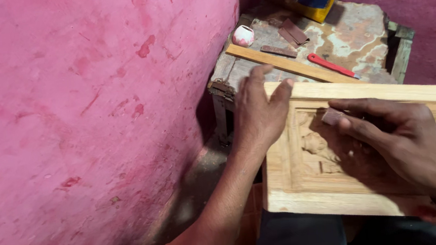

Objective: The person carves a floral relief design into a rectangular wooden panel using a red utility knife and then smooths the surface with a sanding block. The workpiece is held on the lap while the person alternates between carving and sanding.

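Lying across the lower right of the frame: a pale carved wooden panel (311,183), long axis running left to right and tipping slightly downward toward the right edge, near short end pointing at the pink wall (78,126) on the left, far end running out of the frame on the right. Showing a raised plain border around a sunken field of relief carving.

Gripping the panel's upper left corner: left hand (257,110), fingers spread over the top edge, thumb lying along the rim.

Pressing into the carved field: right hand (398,141), fingertips bunched and pinching a small scrap of sandpaper (332,116) against the wood just under the top border; dark band circling the wrist.

Standing beyond the panel, at upper centre: a worn small table (360,37), bearing a long wooden strip (282,64) slanting from upper left to lower right, a red-handled tool (331,64) just beside it, brown sandpaper pieces (291,34) and a small pink-and-white pot (243,36).
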